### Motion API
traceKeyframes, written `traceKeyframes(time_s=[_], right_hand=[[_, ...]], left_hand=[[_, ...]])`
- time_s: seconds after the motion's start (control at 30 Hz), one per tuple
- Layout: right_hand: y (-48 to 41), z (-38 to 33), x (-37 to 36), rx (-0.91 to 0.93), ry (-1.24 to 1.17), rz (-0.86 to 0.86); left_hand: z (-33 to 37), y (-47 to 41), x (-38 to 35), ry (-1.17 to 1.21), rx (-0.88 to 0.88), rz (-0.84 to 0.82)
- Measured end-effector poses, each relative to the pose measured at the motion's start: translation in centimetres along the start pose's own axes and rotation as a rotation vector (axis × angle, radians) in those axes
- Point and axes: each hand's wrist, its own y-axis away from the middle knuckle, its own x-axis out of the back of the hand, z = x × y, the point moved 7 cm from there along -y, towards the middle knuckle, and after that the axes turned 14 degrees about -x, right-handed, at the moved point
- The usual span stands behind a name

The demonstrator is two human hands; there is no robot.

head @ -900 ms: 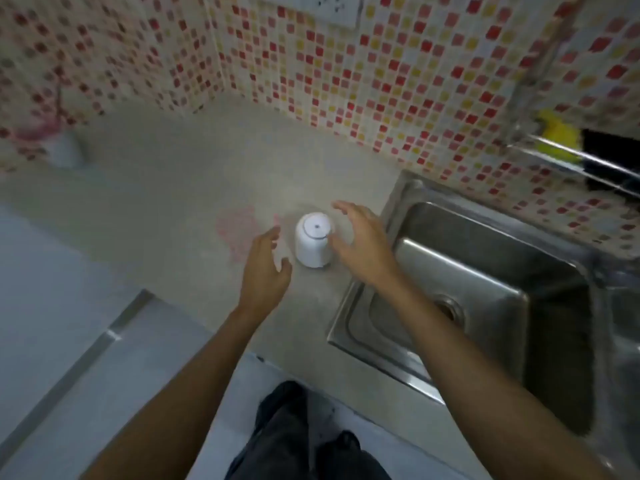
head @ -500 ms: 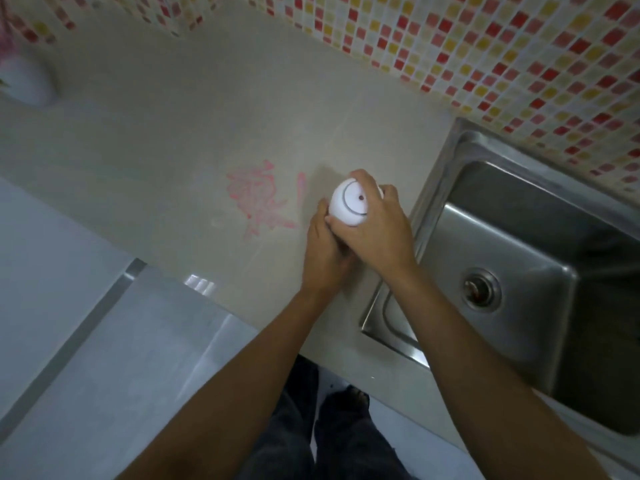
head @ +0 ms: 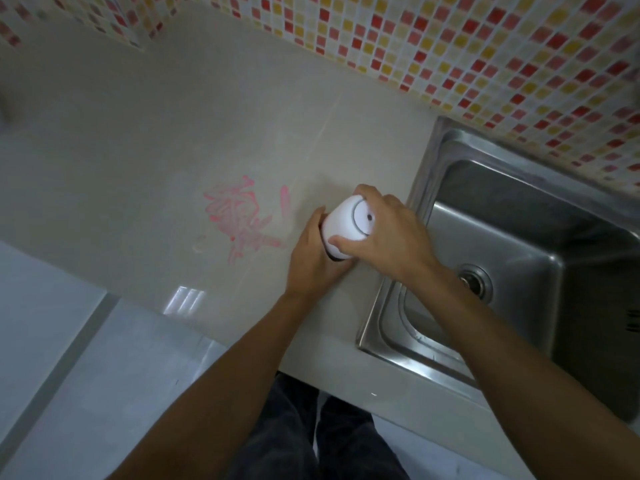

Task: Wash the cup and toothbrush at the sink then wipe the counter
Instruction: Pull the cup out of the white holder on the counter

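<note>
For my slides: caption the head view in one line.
Left hand and right hand grip a base-up white cup between a pink stain and the sink.

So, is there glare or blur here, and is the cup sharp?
Head view: a bright glare patch on the counter near its front edge; the cup is sharp; the tiles curve from the wide lens; the sink and the corners are dim.
</note>
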Motion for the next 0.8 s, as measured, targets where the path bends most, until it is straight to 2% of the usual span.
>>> traceKeyframes(time_s=[0.1,0.2,0.53,0.63,0.8], right_hand=[[0.3,-1.4,0.1,0.165,0.147,-0.085],[0.7,-2.4,1.4,0.265,0.185,-0.141],[1.0,-2.3,5.4,0.265,0.123,-0.134],[0.6,-1.2,8.5,0.195,-0.051,-0.084],[-1.7,4.9,9.4,-0.094,-0.568,-0.024]], left_hand=[[0.6,-0.2,0.1,0.051,-0.058,-0.026],[0.8,-0.3,0.1,0.049,-0.084,-0.037],[0.4,-0.1,0.3,0.010,-0.038,-0.025],[0.6,-0.1,0.6,0.021,-0.036,-0.021],[0.5,-0.2,0.2,-0.002,-0.068,-0.043]])
